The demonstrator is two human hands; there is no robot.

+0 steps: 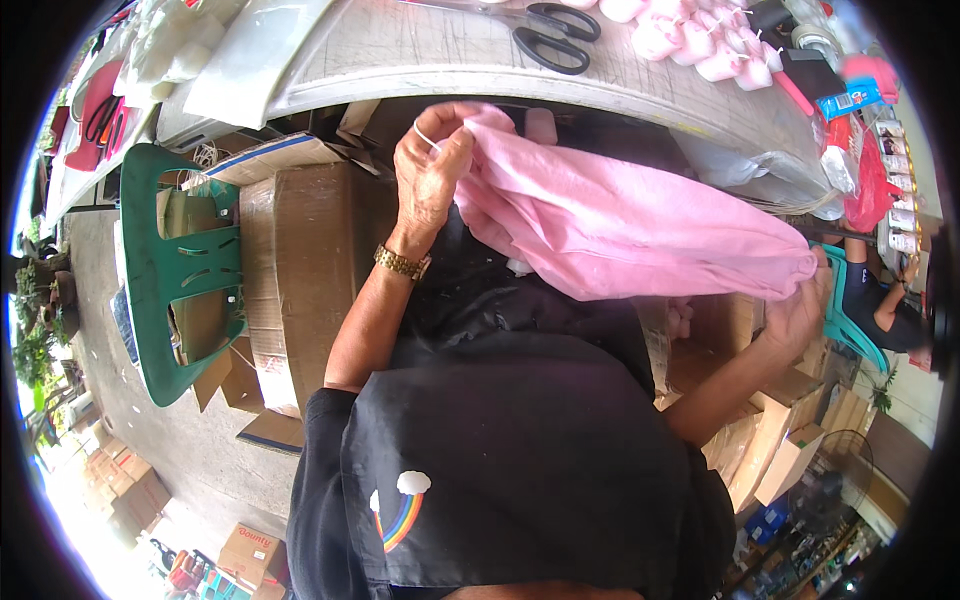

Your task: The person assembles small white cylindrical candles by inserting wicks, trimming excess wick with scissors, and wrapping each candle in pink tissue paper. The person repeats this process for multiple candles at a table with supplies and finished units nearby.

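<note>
A soft pink cloth [610, 220] stretches between my two hands above my lap, sloping down toward the right. My left hand [430, 170], with a gold watch at the wrist, grips its upper left end between thumb and fingers. A thin white band or cord [426, 136] shows by those fingers; whether it belongs to the cloth I cannot tell. At the other end my right hand [800, 312] is closed on the bunched corner, its fingers partly hidden by the fabric. The cloth hangs in loose folds near my left hand and is drawn tighter toward my right.
Ahead, a white worktable [420, 62] bears black-handled scissors [555, 40] and a heap of pink wrapped pieces [705, 45]. Left of me stand a large cardboard box [325, 270] and a green plastic chair [180, 290]. More boxes [785, 430] are on my right, with another person [880, 300] beyond.
</note>
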